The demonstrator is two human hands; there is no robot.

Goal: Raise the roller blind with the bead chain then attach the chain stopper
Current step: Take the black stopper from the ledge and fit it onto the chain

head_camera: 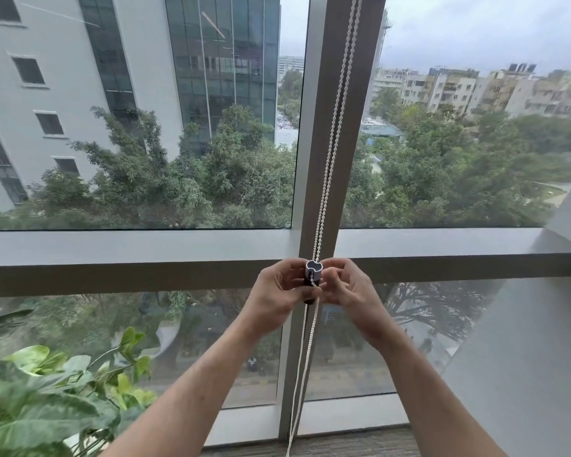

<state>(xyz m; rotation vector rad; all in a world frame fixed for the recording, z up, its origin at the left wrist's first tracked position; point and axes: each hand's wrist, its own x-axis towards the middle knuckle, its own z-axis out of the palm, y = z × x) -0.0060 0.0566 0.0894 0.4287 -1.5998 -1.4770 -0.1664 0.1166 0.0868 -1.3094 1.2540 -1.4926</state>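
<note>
2 hands hold the chain stopper (pixel 314 271) on the bead chain (pixel 335 127).

The left hand (pixel 279 296) curls its fingers around the stopper. The right hand (pixel 346 286) pinches the chain beside it. Both arms reach up toward the window frame (pixel 310 199).

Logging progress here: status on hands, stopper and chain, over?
Left hand grips chain stopper. Right hand pinches bead chain at the stopper. Blind not in view. Nothing in the way.
</note>
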